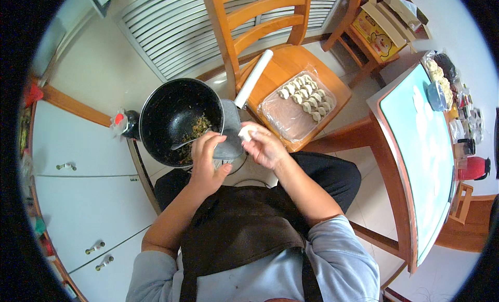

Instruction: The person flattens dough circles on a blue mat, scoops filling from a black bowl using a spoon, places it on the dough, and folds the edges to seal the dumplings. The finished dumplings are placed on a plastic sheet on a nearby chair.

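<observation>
A folded white dumpling [246, 133] is pinched between the thumb and fingers of my right hand [264, 146]. My left hand [206, 161] has its thumb and fingers apart with nothing between them, beside the rim of a dark pot [177, 111]. Inside the pot lies a chopped green and brown filling [200, 125], partly hidden by my left hand. A metal spoon [180, 145] rests in it. On the wooden chair seat [288, 60], a clear plastic tray [286, 117] lined with film holds rows of pleated dumplings [306, 92].
A roll of plastic film [254, 79] lies on the chair, left of the tray. At right stands a table with a pale turquoise mat [425, 146], a blue bowl [436, 96] and a red jug [472, 168]. White cabinets [85, 200] flank me at left, near a dark bottle [131, 124].
</observation>
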### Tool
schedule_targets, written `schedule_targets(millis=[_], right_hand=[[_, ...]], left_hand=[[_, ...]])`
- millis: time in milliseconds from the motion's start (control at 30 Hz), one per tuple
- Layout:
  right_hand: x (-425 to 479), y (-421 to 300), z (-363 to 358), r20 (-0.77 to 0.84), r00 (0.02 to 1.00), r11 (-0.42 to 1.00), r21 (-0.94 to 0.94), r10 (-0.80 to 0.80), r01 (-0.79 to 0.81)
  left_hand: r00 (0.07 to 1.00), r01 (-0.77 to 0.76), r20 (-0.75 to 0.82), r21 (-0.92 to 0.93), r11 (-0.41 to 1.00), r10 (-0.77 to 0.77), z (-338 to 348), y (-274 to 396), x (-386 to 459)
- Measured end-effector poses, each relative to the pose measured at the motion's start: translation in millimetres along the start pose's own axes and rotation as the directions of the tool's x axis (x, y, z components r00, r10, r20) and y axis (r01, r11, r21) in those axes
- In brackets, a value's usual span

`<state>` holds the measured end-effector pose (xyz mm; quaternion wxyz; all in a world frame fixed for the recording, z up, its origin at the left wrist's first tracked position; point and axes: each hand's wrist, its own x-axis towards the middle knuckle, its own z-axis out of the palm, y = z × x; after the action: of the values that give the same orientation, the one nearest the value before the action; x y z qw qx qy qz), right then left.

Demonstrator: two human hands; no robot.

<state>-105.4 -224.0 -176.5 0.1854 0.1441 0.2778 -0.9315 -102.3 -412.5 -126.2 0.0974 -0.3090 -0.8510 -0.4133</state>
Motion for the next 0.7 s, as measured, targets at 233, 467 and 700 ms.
schedule_targets(millis=[233, 467, 700], right_hand=[[82, -46, -129, -0.422, 0.779, 0.848, -0.467, -0.463, 0.251], [129, -55, -179, -0.252, 0.463, 0.248, -0.966, -0.85, -0.07], [147, -60, -157, -0.061, 0.438, -0.066, -0.961, -0.897, -0.267]], left_hand=[[0.991, 0.136, -0.004, 0.03, 0.99, -0.136, -17, -7, 4], [0.992, 0.124, 0.002, 0.044, 0.991, -0.125, -22, -32, 1], [0.989, 0.145, 0.035, -0.024, 0.989, -0.144, -17, -41, 5]])
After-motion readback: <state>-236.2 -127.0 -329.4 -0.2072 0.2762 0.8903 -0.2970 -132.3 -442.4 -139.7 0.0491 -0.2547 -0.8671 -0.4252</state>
